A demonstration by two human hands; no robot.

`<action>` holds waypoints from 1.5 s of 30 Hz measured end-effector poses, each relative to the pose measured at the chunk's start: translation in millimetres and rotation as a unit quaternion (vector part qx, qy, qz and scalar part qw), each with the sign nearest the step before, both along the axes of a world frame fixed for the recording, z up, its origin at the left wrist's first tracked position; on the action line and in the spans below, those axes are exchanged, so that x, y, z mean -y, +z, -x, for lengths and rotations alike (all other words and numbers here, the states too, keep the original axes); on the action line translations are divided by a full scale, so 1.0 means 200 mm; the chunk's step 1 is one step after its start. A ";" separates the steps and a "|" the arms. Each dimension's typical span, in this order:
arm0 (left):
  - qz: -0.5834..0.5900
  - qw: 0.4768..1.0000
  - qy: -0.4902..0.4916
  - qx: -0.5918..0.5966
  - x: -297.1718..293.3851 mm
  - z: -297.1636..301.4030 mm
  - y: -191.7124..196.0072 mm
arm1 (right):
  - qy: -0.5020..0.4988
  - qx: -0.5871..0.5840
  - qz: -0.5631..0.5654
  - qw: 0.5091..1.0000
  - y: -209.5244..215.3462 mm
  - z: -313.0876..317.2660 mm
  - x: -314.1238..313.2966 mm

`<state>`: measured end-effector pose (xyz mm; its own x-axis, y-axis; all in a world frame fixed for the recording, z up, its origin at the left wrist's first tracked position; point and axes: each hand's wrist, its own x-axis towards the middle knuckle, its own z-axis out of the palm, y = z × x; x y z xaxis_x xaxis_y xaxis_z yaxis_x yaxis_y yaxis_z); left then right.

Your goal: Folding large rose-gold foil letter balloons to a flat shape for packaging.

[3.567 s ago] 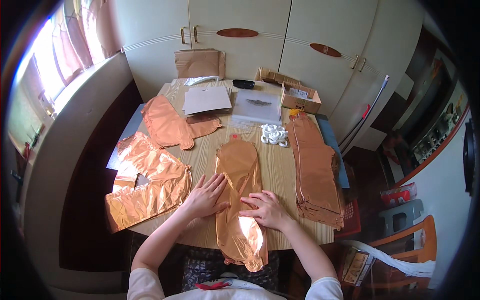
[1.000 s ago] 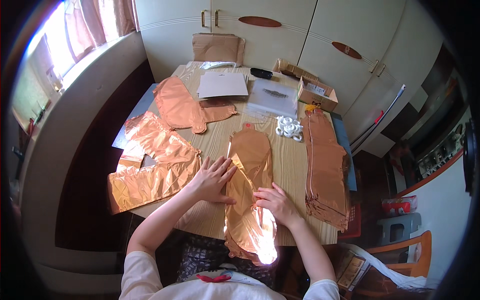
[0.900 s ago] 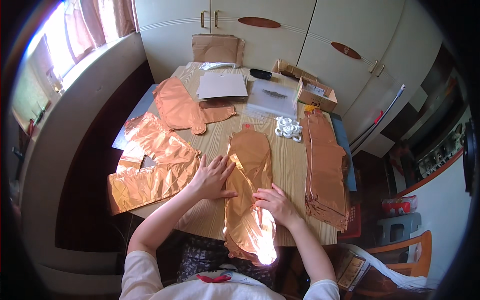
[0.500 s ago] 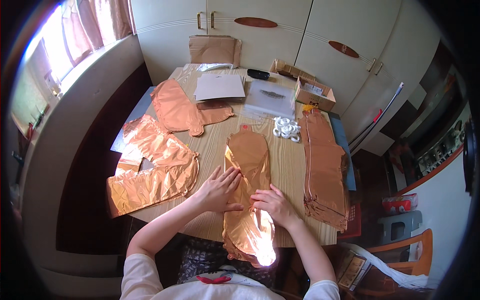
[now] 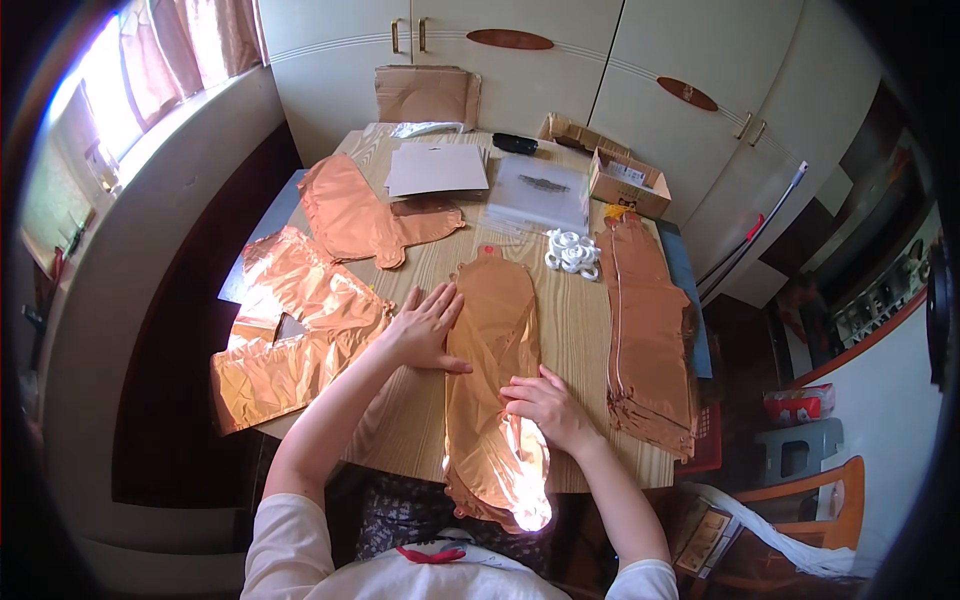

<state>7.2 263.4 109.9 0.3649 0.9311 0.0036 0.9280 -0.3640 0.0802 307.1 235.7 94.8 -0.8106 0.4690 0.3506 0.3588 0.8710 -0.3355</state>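
Observation:
In front of me lies a flat, shiny copper-coloured foil balloon point(image 5: 490, 320), long and rounded at its far end, its near end overhanging the table edge in bright glare. My left hand point(image 5: 428, 328) rests with fingers stretched out along the foil's left edge. On the right edge, lower down, is my right hand point(image 5: 548, 405), its fingers bent and lying on the foil; whether they pinch it I cannot tell. Left of me a crinkled foil balloon point(image 5: 310, 350) lies on the table, with another foil balloon point(image 5: 350, 215) beyond it. A stack of folded foil balloons point(image 5: 648, 330) lies to the right.
Behind the foil sit white rolled ribbons point(image 5: 572, 253), clear plastic bags point(image 5: 540, 195), white cards point(image 5: 437, 170), a black case point(image 5: 515, 144) and a small cardboard box point(image 5: 630, 185). A wooden chair point(image 5: 845, 510) stands at the right, below the wooden table's point(image 5: 580, 340) edge.
My left hand has slid away from me and slightly left along the foil's edge. The upper foil lies flatter now. My right hand has stayed nearly in place.

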 end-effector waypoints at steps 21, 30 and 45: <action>0.046 0.999 -0.012 -0.026 -0.03 0.01 0.04 | 0.135 0.092 -0.052 0.985 0.09 0.36 0.07; 0.031 0.999 -0.014 -0.021 -0.02 0.03 0.00 | 0.139 0.135 -0.027 0.981 0.11 0.30 0.25; 0.005 0.997 0.082 -0.005 -0.09 0.01 0.03 | 0.106 0.119 0.028 0.987 0.09 0.23 0.42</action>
